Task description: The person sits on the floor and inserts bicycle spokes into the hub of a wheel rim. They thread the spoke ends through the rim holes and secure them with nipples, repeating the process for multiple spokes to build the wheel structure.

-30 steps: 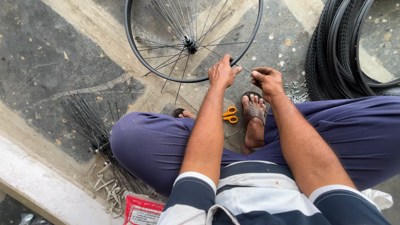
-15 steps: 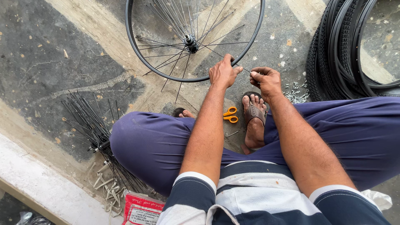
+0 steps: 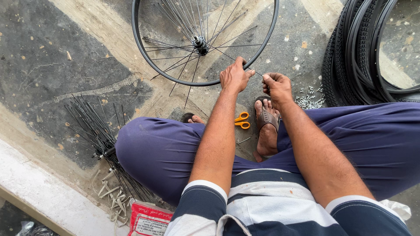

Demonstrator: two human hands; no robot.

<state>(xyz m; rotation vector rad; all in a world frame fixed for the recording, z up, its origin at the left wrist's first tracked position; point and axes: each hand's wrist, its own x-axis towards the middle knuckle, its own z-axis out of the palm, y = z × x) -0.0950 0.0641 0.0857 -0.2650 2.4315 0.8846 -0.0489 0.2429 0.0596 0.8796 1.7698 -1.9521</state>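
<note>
Black round bicycle wheel rim (image 3: pixel 142 52) lies flat on the concrete floor (image 3: pixel 65 57), thin steel spokes fanning from the hub (image 3: pixel 201 43). Left hand (image 3: pixel 234 76) grips the rim's near edge, fingers curled over it. Right hand (image 3: pixel 276 86) pinches one thin metal spoke (image 3: pixel 227 57), long axis running from hub toward the right hand. Orange-handled scissors (image 3: pixel 241 120) near the sandalled foot (image 3: pixel 266 126).

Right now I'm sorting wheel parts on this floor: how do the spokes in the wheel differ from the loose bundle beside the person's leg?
The wheel spokes fan out from the hub toward the black rim; the loose bundle lies flat on the floor, held by nothing. Some wheel spokes hang free of the rim; the bundle's are all free and splayed. The left hand and right hand work at the rim, away from the bundle. Both are thin and dark.
</note>
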